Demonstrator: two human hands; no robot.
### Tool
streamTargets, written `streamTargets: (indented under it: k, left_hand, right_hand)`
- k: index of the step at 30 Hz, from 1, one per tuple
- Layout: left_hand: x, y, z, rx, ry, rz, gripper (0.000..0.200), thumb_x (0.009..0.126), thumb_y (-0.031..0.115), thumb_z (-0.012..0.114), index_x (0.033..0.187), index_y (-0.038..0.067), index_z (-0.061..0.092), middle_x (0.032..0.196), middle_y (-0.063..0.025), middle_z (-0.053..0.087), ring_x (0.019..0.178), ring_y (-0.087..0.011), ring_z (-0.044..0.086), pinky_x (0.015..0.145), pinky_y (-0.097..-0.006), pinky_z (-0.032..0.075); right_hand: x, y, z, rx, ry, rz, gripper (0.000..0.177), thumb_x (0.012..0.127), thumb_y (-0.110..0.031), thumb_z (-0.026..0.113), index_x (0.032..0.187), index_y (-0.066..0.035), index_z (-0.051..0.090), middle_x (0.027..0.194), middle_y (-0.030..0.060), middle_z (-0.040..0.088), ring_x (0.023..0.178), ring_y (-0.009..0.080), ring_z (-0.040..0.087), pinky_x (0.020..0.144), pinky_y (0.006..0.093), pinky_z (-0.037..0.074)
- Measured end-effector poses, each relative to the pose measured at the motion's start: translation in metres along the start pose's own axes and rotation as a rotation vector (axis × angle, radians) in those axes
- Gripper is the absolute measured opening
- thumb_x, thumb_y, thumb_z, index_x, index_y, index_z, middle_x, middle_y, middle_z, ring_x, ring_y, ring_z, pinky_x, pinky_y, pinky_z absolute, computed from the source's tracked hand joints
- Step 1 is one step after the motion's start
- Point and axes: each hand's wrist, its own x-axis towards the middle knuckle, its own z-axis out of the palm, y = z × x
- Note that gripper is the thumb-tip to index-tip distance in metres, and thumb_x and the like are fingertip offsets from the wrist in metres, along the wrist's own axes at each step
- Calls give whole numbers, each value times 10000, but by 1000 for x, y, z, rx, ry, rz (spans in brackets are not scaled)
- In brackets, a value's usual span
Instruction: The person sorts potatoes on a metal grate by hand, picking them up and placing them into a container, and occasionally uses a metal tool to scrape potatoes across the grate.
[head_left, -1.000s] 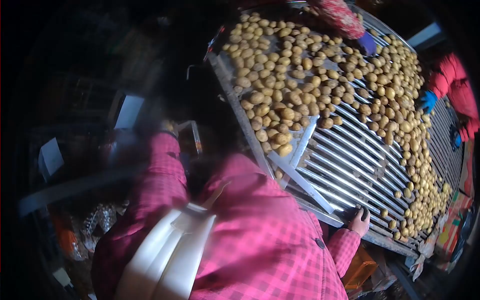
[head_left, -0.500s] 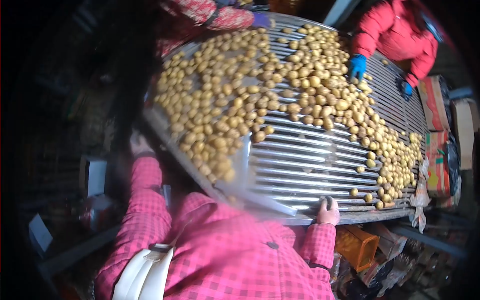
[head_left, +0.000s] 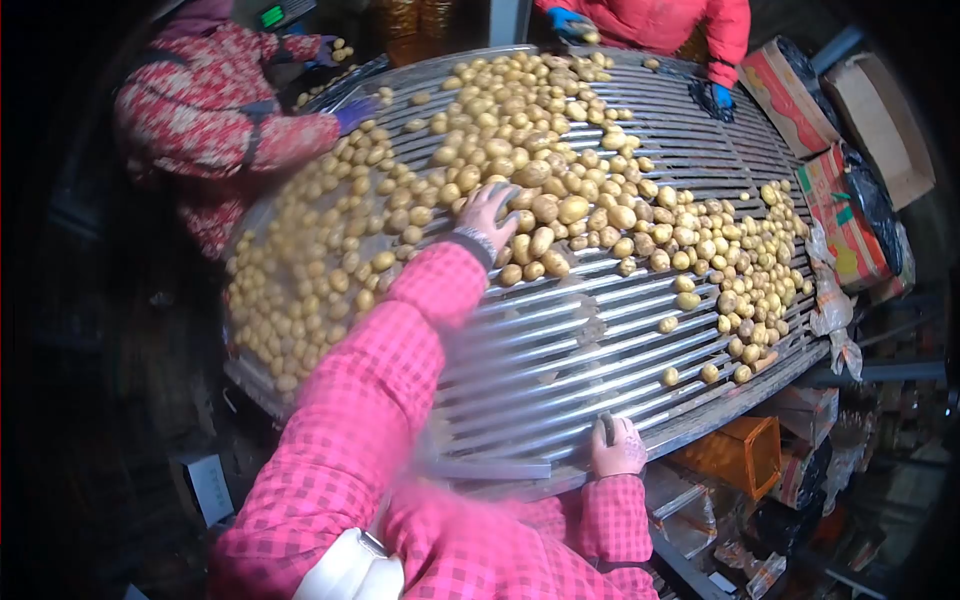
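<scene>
Head view: left grip (head_left: 487,212), unclenched, is being laid on the potatoes (head_left: 572,208) beneath its fingers; right grip (head_left: 617,447) is being clenched on the rim of the surface (head_left: 580,340). Neighbouring potatoes are best being left undisturbed.

Your left hand (head_left: 487,212) lies, fingers extended, on the potatoes (head_left: 560,150) heaped across the roller table (head_left: 560,350). Your right hand (head_left: 617,447) rests on its near rim. A co-worker's blue glove (head_left: 565,20) works at the far edge, and cardboard boxes (head_left: 850,215) stand to the right.
</scene>
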Motion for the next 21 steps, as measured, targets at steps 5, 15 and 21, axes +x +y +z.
streamTargets:
  k: [5,15,21]
  left_hand:
    - [38,75,21,493,-478,-199,510,752,494,600,1195,257,513,1282,-56,426,1251,-317,316,997,-623,194]
    - [-61,52,1,386,-379,48,462,699,335,653,1132,215,544,1239,-99,469,1091,-357,445,942,-505,330]
    - [-126,71,-20,375,-447,92,477,700,259,676,1150,185,536,1184,-69,468,1134,-270,423,935,-470,344]
  right_hand:
    - [0,-10,-9,-18,-33,-1,188,758,-264,614,909,-155,646,897,67,614,840,273,595,719,374,481]
    - [-1,-4,-3,-4,38,-30,199,769,-288,611,904,-147,654,910,71,618,830,274,601,721,379,480]
    - [-1,3,2,11,23,-37,220,787,-294,591,943,-148,640,944,65,617,874,273,594,754,370,474]
